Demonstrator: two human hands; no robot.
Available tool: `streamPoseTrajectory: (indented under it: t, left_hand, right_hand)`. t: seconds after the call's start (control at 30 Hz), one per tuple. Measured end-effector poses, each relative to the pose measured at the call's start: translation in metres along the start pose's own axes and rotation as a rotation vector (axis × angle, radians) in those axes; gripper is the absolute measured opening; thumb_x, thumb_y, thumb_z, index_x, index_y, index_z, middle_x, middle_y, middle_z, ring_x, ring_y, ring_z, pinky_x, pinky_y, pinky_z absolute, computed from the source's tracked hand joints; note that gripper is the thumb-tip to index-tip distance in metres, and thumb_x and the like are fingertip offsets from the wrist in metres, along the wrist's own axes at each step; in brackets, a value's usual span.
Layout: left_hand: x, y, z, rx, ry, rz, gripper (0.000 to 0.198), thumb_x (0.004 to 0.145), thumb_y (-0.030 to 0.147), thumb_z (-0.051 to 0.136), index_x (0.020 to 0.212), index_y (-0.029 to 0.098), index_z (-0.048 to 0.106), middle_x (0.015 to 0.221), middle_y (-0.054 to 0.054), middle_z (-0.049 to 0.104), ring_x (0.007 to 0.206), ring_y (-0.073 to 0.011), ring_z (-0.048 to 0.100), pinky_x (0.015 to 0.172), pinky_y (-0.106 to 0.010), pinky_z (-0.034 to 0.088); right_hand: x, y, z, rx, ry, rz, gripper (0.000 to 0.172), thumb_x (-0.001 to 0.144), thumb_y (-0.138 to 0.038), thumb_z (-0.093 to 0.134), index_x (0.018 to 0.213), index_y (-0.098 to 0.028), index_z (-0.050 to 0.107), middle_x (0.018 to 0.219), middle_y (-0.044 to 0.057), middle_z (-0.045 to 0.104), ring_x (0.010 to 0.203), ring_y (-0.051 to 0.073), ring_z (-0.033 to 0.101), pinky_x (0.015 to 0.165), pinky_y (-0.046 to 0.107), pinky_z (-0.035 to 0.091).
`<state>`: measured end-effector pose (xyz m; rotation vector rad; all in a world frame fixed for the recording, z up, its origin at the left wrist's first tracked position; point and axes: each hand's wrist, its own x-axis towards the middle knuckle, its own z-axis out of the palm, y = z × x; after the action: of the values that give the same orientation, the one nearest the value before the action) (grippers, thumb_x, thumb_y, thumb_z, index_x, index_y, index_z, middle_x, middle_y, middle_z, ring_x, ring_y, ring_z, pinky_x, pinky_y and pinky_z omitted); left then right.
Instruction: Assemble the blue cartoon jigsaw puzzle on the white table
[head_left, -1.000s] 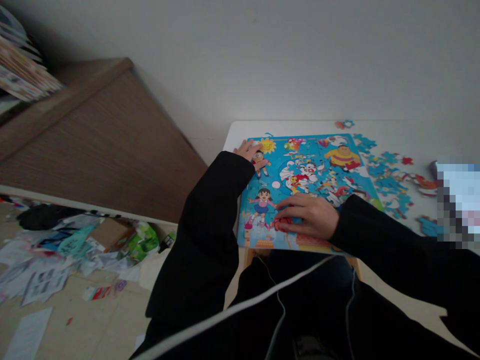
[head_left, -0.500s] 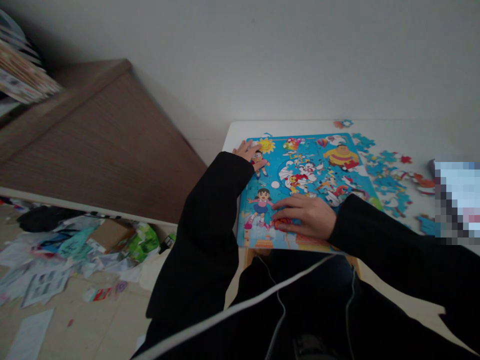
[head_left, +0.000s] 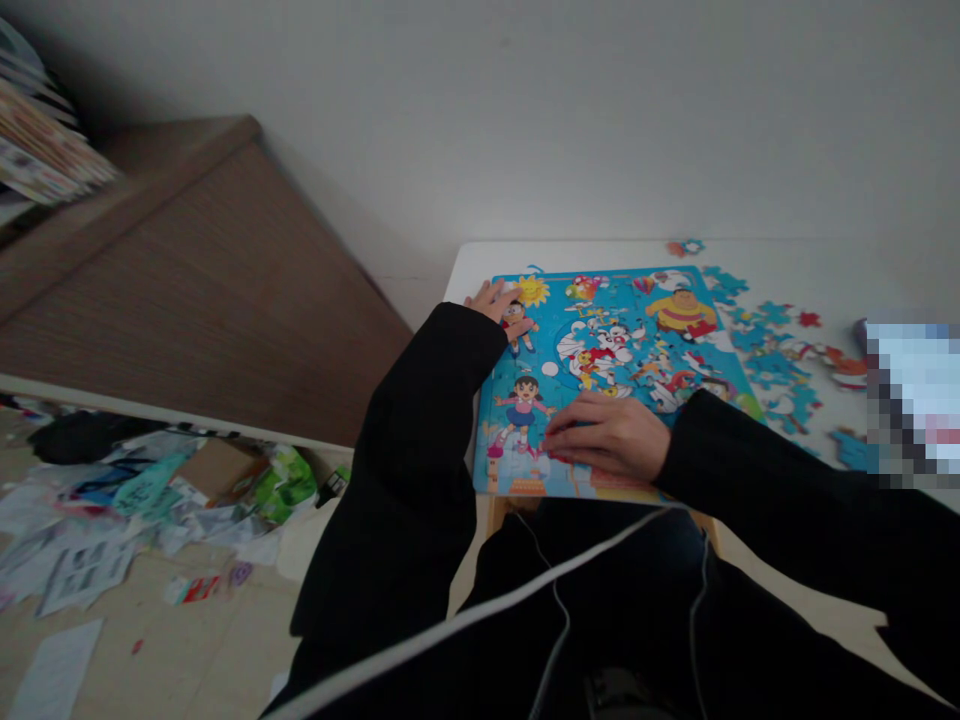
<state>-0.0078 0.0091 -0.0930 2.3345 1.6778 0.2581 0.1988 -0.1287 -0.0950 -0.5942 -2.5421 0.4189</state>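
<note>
A bright blue cartoon jigsaw puzzle (head_left: 600,290) lies on a white table (head_left: 810,270), with its pieces mostly fitted together. My left hand (head_left: 491,302) rests open on the puzzle's far left corner, beside a small cartoon figure. My right hand (head_left: 607,435) lies curled over the puzzle's near part, its fingertips on a red puzzle piece (head_left: 561,457) that is mostly hidden beneath them. Loose blue and red pieces (head_left: 776,365) are scattered to the right of the puzzle, out of reach of both fingertips.
A pixelated blurred object (head_left: 911,400) covers the far right. A brown wooden cabinet (head_left: 202,300) stands left of the table, with magazines (head_left: 37,140) above it. Papers and a cardboard box (head_left: 217,470) litter the floor below.
My right hand has slid slightly left over the red piece, hiding more of it. My left hand has not visibly moved.
</note>
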Motion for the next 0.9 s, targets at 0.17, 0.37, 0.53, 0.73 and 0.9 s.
streamPoseTrajectory:
  t: [0.17, 0.37, 0.53, 0.73, 0.9]
  left_hand:
    - [0.0003, 0.0028, -0.0008, 0.01, -0.02, -0.034, 0.06, 0.082, 0.051, 0.053, 0.135, 0.027, 0.039, 0.149, -0.005, 0.024, 0.138, -0.0284, 0.014, 0.111, -0.049, 0.018]
    - [-0.0019, 0.0049, -0.0036, 0.005, -0.027, -0.014, 0.062, 0.082, 0.051, 0.052, 0.136, 0.025, 0.037, 0.149, -0.008, 0.023, 0.138, -0.0301, 0.014, 0.109, -0.052, 0.018]
    - [-0.0035, 0.0046, -0.0044, -0.012, -0.028, -0.006, 0.062, 0.083, 0.05, 0.053, 0.136, 0.024, 0.037, 0.149, -0.009, 0.022, 0.138, -0.0301, 0.013, 0.109, -0.053, 0.017]
    - [-0.0031, 0.0036, -0.0031, -0.015, -0.018, -0.007, 0.062, 0.083, 0.051, 0.052, 0.136, 0.025, 0.038, 0.149, -0.008, 0.022, 0.138, -0.0301, 0.013, 0.109, -0.052, 0.016]
    - [-0.0015, 0.0003, -0.0006, -0.02, -0.004, 0.006, 0.063, 0.081, 0.054, 0.052, 0.137, 0.026, 0.037, 0.149, -0.007, 0.022, 0.138, -0.0303, 0.014, 0.109, -0.052, 0.017]
  right_hand:
    - [0.0008, -0.0003, 0.0003, 0.028, 0.016, 0.004, 0.025, 0.091, -0.031, 0.046, 0.097, -0.024, 0.069, 0.097, 0.003, 0.067, 0.086, 0.013, 0.057, 0.074, 0.027, 0.048]
    - [0.002, -0.0005, 0.0001, 0.132, 0.006, 0.075, 0.024, 0.09, -0.032, 0.048, 0.094, -0.023, 0.069, 0.095, 0.002, 0.067, 0.086, 0.013, 0.059, 0.074, 0.026, 0.048]
    - [0.0021, -0.0023, -0.0001, 0.13, -0.001, 0.119, 0.022, 0.088, -0.033, 0.05, 0.094, -0.024, 0.069, 0.096, 0.002, 0.066, 0.087, 0.013, 0.059, 0.076, 0.028, 0.048]
    - [0.0015, -0.0026, 0.0012, 0.108, 0.059, 0.187, 0.021, 0.084, -0.038, 0.055, 0.089, -0.021, 0.068, 0.095, 0.005, 0.066, 0.086, 0.014, 0.06, 0.075, 0.028, 0.049]
    - [0.0032, -0.0054, -0.0012, 0.06, 0.083, 0.161, 0.02, 0.084, -0.035, 0.055, 0.087, -0.02, 0.067, 0.092, 0.005, 0.067, 0.084, 0.015, 0.061, 0.075, 0.028, 0.049]
